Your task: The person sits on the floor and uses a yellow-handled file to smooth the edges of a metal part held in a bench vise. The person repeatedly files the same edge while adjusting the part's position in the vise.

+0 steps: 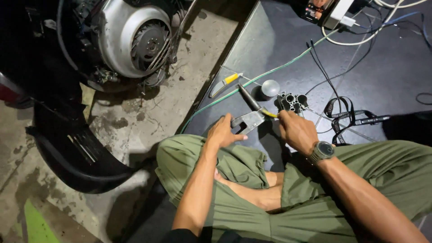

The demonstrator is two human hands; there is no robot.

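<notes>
My left hand [223, 132] grips a grey metal crimping tool [249, 120] whose dark handle [248, 97] points away from me. My right hand [296, 131], with a watch [321, 151] on the wrist, pinches a thin yellow wire [270, 114] and holds it at the tool's jaw. Just beyond my right hand lies a dark multi-hole connector block [292, 101]. A green cable [252, 82] runs diagonally across the dark mat [382, 72] in front of me. I sit cross-legged in green trousers.
A scooter engine with a silver fan cover [130, 36] and black bodywork [76, 153] stands on the concrete floor at left. A yellow-handled tool [225, 82], a small silver round cap [270, 87], a black strap [351, 117], thin black wires and a white charger [337, 13] lie on the mat.
</notes>
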